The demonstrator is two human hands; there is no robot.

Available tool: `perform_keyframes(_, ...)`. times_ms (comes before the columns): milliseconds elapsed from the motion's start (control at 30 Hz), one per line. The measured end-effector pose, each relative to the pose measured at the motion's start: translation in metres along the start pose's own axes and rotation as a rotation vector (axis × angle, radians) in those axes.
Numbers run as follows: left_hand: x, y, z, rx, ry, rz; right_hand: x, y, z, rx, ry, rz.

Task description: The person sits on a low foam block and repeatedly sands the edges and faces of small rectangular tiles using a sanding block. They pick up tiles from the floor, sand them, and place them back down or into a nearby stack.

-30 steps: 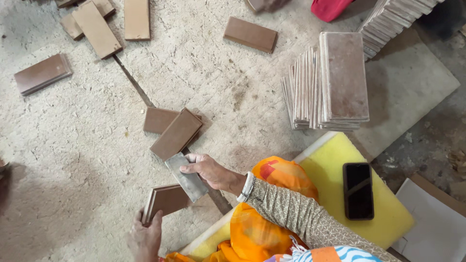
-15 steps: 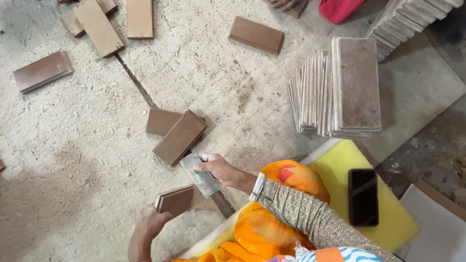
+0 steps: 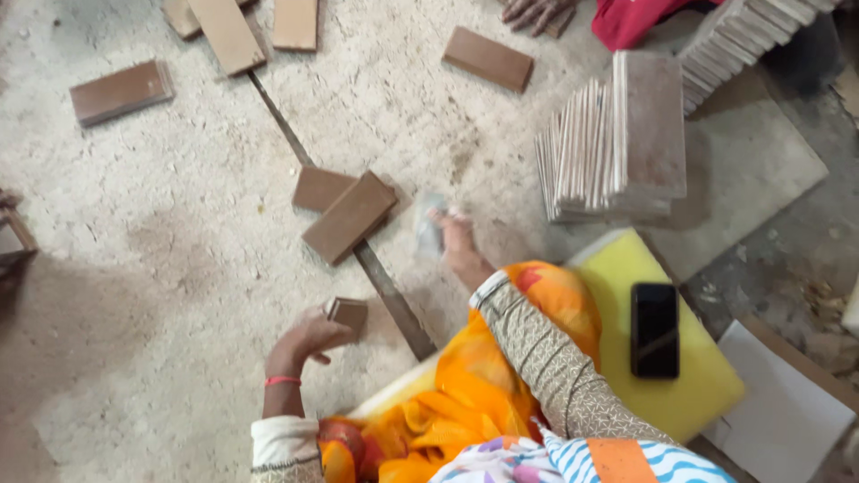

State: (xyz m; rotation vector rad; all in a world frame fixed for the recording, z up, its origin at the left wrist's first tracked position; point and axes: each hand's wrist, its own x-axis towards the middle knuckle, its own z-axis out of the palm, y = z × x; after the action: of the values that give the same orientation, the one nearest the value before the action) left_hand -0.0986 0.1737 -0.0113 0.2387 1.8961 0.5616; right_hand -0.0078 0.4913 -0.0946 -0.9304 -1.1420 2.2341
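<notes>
Seen from above, I sit on a dusty concrete floor [image 3: 161, 268] with orange cloth [image 3: 474, 394] over my lap. My left hand [image 3: 304, 344] grips a small stack of brown tiles [image 3: 347, 315], fingers curled around its near edge, low and just left of a dark metal strip [image 3: 385, 286] set in the floor. My right hand [image 3: 456, 246] reaches forward, closed around a blurred grey flat tool [image 3: 429, 228]; I cannot tell what kind it is. Just beyond, two brown tiles [image 3: 344, 210] lie overlapping on the floor. To the right, a pile of pale tiles stands on edge [image 3: 617, 143]. A black phone [image 3: 655, 329] rests on a yellow foam pad [image 3: 707, 376] beside me. Another person's hand [image 3: 535, 12] shows at the top edge.
</notes>
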Motion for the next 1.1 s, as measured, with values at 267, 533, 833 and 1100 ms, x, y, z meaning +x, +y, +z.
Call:
perform_keyframes(267,-0.016,-0.075,0.028,-0.209,0.162,0.173,-0.089,-0.016,0.06,-0.396,-0.055,0.004)
perform_keyframes(533,-0.04,-0.101,0.067,-0.107,0.479,0.252,-0.306,-0.089,0.209,-0.706,-1.752,-0.007)
perform_keyframes(833,-0.023,-0.077,0.055,0.109,0.532,0.374,-0.183,-0.159,0.027,-0.296,-0.525,-0.199)
perform_keyframes(1100,-0.038,-0.057,0.055,0.385,0.364,0.323,-0.34,-0.441,-0.184,0.191,0.139,-1.403)
